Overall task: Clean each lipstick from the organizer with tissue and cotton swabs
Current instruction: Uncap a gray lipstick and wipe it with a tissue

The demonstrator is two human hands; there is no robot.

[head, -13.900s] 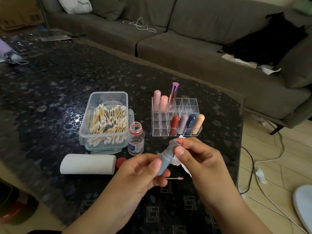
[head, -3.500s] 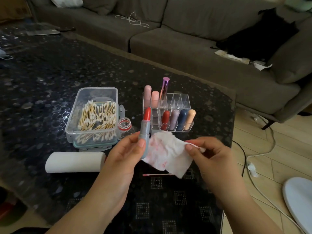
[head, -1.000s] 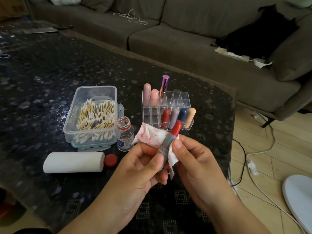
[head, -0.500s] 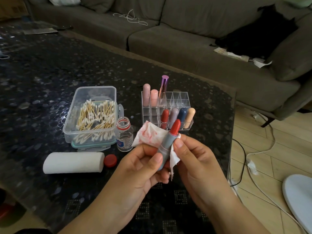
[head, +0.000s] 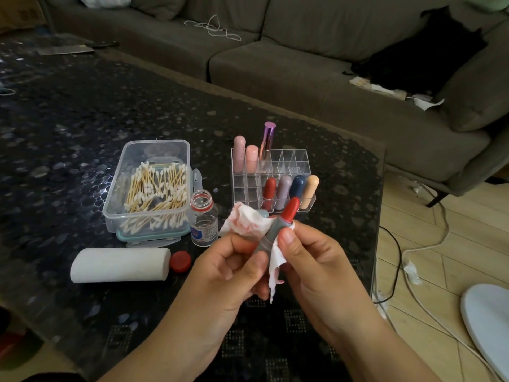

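**Lipstick in hand, wipe under way: seven tubes stand in the organizer**

Since a second ago little shifts: I see the lipstick tilted the same way, the tissue bunched a touch tighter behind it, both hands in place.

Nearest, item by item:
- Left hand: fingers curled, thumb pressing the grey barrel near its base. One lipstick, uncapped, red bullet wound out, pointing up and away to the right.
- Right hand: thumb and fingers pinching the tissue against the barrel just below the bullet. One tissue, stained red, wrapped round the back of the tube with a tail hanging down between the hands.

On the table, further out:
- One tissue roll, lying on its side.
- One red cap, beside the roll.
- One small bottle, open.
- One swab box, lidless, swabs too many to count.
- One clear organizer: four tubes in the front row, three in the back, seven in all, capped.

Progress, as I judge it: this tube is mid-clean; it has yet to be recapped and returned. Which of the seven are already cleaned I cannot tell.

Beyond: one sofa.
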